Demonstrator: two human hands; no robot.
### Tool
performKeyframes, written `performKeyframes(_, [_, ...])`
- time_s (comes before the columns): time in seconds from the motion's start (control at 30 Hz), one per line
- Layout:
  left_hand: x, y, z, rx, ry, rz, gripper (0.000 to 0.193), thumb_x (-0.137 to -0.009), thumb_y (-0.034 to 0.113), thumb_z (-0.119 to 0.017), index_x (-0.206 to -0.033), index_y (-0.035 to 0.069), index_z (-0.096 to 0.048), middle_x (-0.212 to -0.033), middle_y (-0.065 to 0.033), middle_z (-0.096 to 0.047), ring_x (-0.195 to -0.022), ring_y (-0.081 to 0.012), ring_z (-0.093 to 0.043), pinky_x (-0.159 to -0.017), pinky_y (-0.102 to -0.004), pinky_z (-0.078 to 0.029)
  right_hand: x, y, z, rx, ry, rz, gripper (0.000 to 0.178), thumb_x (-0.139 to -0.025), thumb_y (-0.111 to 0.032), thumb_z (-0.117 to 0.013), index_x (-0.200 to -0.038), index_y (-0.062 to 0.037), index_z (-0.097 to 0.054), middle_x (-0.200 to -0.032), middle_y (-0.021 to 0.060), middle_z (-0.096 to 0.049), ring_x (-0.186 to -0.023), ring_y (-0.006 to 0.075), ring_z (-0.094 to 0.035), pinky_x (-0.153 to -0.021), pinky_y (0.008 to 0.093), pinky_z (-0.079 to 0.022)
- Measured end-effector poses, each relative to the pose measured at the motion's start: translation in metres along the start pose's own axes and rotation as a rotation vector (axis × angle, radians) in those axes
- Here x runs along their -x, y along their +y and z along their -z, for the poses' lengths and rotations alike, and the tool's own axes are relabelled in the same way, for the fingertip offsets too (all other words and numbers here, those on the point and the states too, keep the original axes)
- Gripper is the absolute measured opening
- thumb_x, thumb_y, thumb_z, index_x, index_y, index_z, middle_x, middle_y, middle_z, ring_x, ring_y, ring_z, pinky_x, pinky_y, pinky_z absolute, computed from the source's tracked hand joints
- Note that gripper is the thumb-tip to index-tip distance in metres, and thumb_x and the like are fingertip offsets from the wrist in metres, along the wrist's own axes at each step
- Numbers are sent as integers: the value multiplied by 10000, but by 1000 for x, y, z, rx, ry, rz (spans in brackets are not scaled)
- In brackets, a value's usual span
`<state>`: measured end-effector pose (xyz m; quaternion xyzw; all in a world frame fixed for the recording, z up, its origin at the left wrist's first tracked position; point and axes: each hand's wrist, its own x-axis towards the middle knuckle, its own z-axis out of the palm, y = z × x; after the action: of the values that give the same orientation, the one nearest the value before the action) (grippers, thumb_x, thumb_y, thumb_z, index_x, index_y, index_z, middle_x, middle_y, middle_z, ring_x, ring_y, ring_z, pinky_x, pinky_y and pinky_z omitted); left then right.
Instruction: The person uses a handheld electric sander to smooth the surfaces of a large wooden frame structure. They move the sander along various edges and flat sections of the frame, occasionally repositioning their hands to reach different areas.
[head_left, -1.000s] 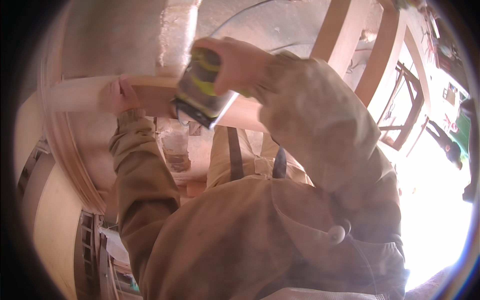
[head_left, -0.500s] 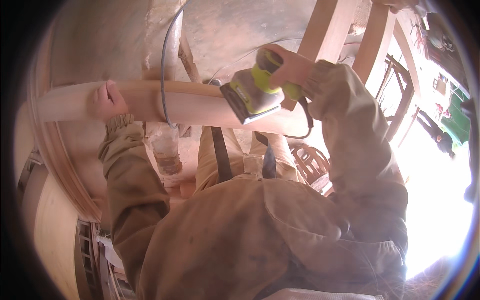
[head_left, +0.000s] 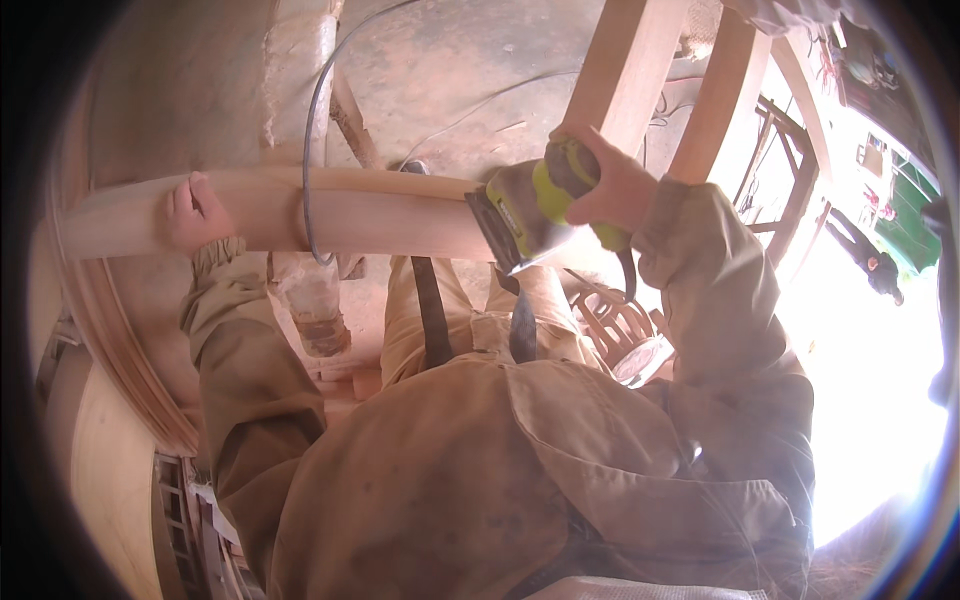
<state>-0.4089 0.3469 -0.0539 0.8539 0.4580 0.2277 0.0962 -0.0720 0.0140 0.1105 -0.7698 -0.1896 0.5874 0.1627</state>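
Observation:
A long, curved, pale wooden board [head_left: 390, 218] lies across in front of my body. My left hand [head_left: 200, 212] is closed on its left part, fingers curled over the wood. My right hand [head_left: 615, 185] grips the body of a green-and-grey electric sander [head_left: 522, 208] near the board's right part. The sander is tilted, its flat pad turned to the left and downward; whether the pad touches the wood I cannot tell. A dark power cord [head_left: 629, 275] comes out by my right wrist.
A dark cable [head_left: 309, 170] hangs over the board. Thick wooden beams [head_left: 640, 70] rise at the far right. Curved wooden strips [head_left: 130, 350] stand at the left. A wooden chair [head_left: 610, 318] is beyond my right leg. Another person [head_left: 868, 262] appears in the bright area at right.
My right hand has moved the sander right and slightly down, tilting its pad more steeply. The view has shifted a little; my left hand stays on the board.

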Motion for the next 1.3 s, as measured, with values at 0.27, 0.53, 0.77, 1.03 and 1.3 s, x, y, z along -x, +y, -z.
performKeyframes(0.27, [3, 0, -2, 36, -10, 65, 206, -878, 252, -575, -875, 78, -685, -814, -77, -628, -690, -229, -593, -607, -337, -481, 107, 7, -48, 170, 209, -120, 746, -490, -104, -735, -1198, -194, -518, -1075, 91, -533, -992, 313, -581, -842, 385, -483])
performKeyframes(0.53, [2, -23, 5, -82, -2, -33, 193, -868, 258, -594, -858, 84, -677, -814, -88, -628, -707, -253, -598, -613, -361, -481, 102, -1, -36, 273, 275, 111, 691, -535, -65, -752, -1180, -175, -528, -1050, 100, -515, -929, 308, -598, -768, 380, -507])
performKeyframes(0.77, [0, 12, 12, -27, 176, 126, 189, -867, 250, -569, -885, 84, -656, -834, -119, -625, -762, -318, -585, -657, -410, -478, 45, -36, -71, 388, 233, 373, 664, -569, -27, -714, -1174, -232, -533, -1055, 97, -470, -879, 325, -597, -725, 391, -530])
performKeyframes(1.03, [-3, 1, 0, -172, 546, 555, 225, -853, 200, -485, -977, 65, -615, -953, -130, -601, -904, -341, -545, -795, -452, -442, -34, -158, -108, 487, -3, 645, 606, -654, -89, -704, -1200, -277, -519, -1070, 98, -456, -787, 320, -611, -714, 390, -541])
performKeyframes(1.3, [1, -3, 1, 165, 488, 1105, 447, -934, 309, -353, -1174, -46, -480, -1142, -260, -549, -1040, -422, -532, -888, -464, -429, -3, -54, -33, 283, -28, 213, 801, -484, -30, -694, -1241, -165, -471, -1075, 117, -473, -1041, 279, -527, -875, 345, -456])
